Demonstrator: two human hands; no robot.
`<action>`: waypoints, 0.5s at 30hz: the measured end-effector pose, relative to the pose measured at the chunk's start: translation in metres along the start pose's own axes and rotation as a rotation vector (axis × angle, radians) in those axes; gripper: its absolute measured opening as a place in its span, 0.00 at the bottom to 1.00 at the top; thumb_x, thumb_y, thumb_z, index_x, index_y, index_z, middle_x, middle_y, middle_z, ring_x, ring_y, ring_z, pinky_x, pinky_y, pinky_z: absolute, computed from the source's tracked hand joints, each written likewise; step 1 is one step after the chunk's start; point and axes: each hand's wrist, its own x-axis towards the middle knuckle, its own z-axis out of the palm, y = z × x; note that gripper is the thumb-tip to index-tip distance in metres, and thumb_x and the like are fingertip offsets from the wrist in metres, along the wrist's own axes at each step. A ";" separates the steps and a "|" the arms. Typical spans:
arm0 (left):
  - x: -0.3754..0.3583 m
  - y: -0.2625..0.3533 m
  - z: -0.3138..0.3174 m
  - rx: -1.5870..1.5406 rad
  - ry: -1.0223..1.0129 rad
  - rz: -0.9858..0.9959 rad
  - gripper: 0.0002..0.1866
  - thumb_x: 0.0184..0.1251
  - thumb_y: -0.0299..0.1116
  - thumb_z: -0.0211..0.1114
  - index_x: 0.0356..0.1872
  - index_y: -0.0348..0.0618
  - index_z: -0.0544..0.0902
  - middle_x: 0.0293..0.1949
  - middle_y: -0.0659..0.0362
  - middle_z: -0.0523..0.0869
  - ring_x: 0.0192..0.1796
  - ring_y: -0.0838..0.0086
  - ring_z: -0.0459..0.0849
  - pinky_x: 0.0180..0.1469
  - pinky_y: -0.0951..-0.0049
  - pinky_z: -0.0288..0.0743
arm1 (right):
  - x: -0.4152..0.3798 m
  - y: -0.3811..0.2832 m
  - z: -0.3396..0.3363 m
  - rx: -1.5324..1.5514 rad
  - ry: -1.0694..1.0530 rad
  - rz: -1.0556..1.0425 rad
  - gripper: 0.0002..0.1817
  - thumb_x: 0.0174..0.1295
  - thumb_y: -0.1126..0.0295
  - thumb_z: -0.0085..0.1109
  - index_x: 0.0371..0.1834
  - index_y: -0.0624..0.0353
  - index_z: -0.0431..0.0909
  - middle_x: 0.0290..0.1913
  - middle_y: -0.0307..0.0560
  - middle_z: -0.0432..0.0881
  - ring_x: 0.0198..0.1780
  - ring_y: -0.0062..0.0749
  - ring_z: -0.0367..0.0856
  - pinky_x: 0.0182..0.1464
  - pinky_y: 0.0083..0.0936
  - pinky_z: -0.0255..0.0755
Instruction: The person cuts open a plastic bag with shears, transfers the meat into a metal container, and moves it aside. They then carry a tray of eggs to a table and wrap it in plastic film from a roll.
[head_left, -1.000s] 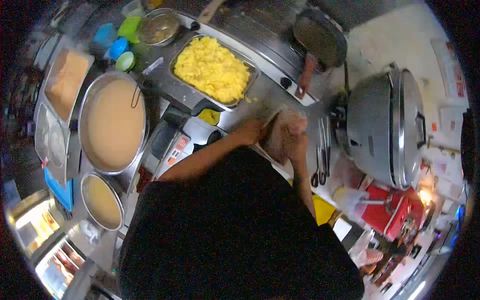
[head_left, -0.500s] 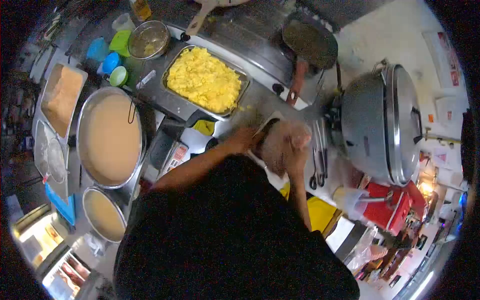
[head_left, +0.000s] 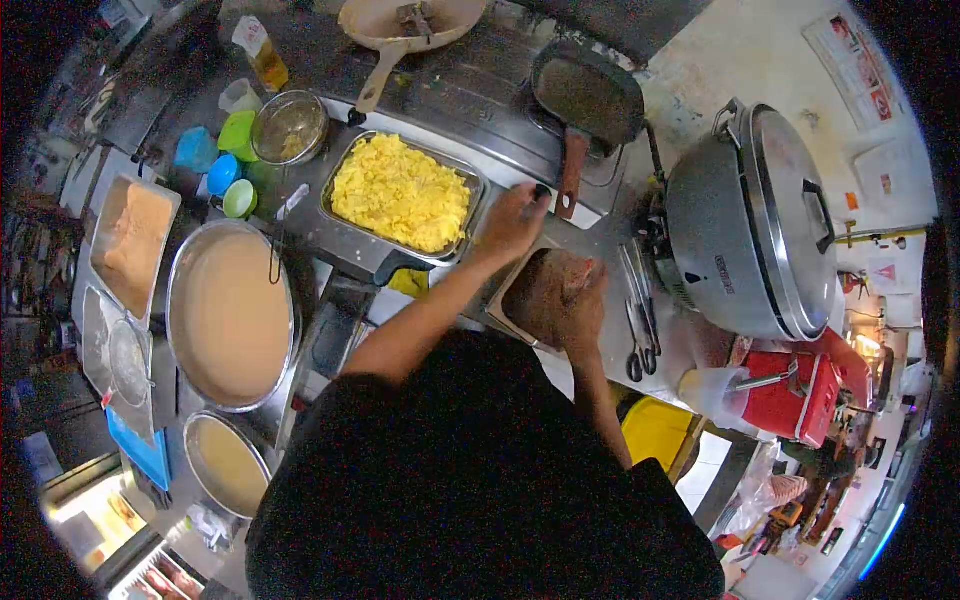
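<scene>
My left hand (head_left: 515,222) reaches to the front of the stove, its fingers closed round a black stove knob (head_left: 541,191). Below it on the counter sits a rectangular metal tray (head_left: 497,311) with a dark brown mass (head_left: 540,291) in it. My right hand (head_left: 585,312) is at the tray's right side, fingers curled at the brown mass; a reddish bit shows by the fingertips, and I cannot tell what it is. Left of my left hand stands a metal tray (head_left: 326,205) heaped with scrambled egg (head_left: 402,193). A square pan (head_left: 588,97) with a brown handle (head_left: 571,172) rests on the stove.
Scissors and tongs (head_left: 640,315) lie right of my right hand, before a large rice cooker (head_left: 715,230). A light frying pan (head_left: 385,60) sits on the stove. Two bowls of pale liquid (head_left: 230,315) stand at left, near small coloured cups (head_left: 225,175). A red box (head_left: 790,395) is at right.
My left hand has moved from the brown tray up to the stove knob. My right hand has lowered onto the brown mass, and the pale pinkish thing over the tray no longer shows.
</scene>
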 end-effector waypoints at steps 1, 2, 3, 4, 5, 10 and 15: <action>0.024 0.000 0.016 -0.222 -0.065 -0.159 0.32 0.68 0.53 0.59 0.59 0.35 0.70 0.40 0.47 0.82 0.46 0.53 0.80 0.51 0.57 0.73 | 0.000 -0.001 0.002 -0.001 0.074 -0.062 0.37 0.60 0.55 0.63 0.62 0.74 0.62 0.49 0.76 0.78 0.49 0.67 0.80 0.50 0.48 0.75; 0.051 -0.035 0.055 -0.153 -0.087 -0.154 0.28 0.70 0.51 0.58 0.59 0.38 0.69 0.35 0.52 0.83 0.38 0.60 0.80 0.46 0.61 0.75 | 0.003 -0.004 0.007 0.001 0.150 -0.126 0.37 0.60 0.55 0.63 0.63 0.73 0.61 0.51 0.76 0.77 0.52 0.66 0.79 0.52 0.47 0.74; 0.059 -0.045 0.065 -0.185 -0.161 -0.184 0.25 0.71 0.50 0.57 0.57 0.40 0.69 0.32 0.55 0.82 0.33 0.64 0.80 0.41 0.64 0.75 | 0.005 -0.006 0.012 0.004 0.227 -0.187 0.37 0.61 0.56 0.63 0.64 0.73 0.60 0.54 0.76 0.76 0.55 0.65 0.78 0.54 0.46 0.73; 0.063 -0.031 0.060 -0.214 -0.236 -0.217 0.22 0.72 0.49 0.56 0.55 0.43 0.69 0.28 0.58 0.82 0.28 0.69 0.80 0.36 0.67 0.76 | 0.010 -0.003 0.014 0.042 0.091 -0.074 0.37 0.62 0.56 0.62 0.65 0.71 0.60 0.55 0.74 0.75 0.56 0.65 0.76 0.55 0.45 0.73; 0.067 -0.016 0.058 -0.348 -0.362 -0.288 0.19 0.73 0.48 0.56 0.51 0.44 0.69 0.27 0.60 0.81 0.26 0.72 0.79 0.32 0.69 0.75 | 0.016 0.007 0.013 0.075 -0.047 0.038 0.36 0.62 0.57 0.62 0.65 0.70 0.61 0.56 0.73 0.75 0.58 0.64 0.75 0.57 0.43 0.72; 0.070 0.024 0.018 -0.457 -0.461 -0.448 0.16 0.73 0.51 0.51 0.39 0.48 0.70 0.23 0.62 0.77 0.19 0.79 0.73 0.18 0.76 0.67 | 0.023 0.033 0.018 0.272 -0.198 -0.183 0.24 0.72 0.59 0.46 0.65 0.64 0.64 0.61 0.65 0.73 0.56 0.59 0.76 0.59 0.42 0.71; 0.046 -0.011 -0.002 0.029 -0.191 -0.007 0.41 0.62 0.56 0.64 0.66 0.36 0.65 0.42 0.45 0.82 0.47 0.54 0.82 0.50 0.58 0.75 | 0.029 0.031 -0.009 0.373 -0.082 -0.132 0.25 0.71 0.63 0.54 0.65 0.63 0.63 0.56 0.48 0.75 0.56 0.31 0.73 0.58 0.29 0.69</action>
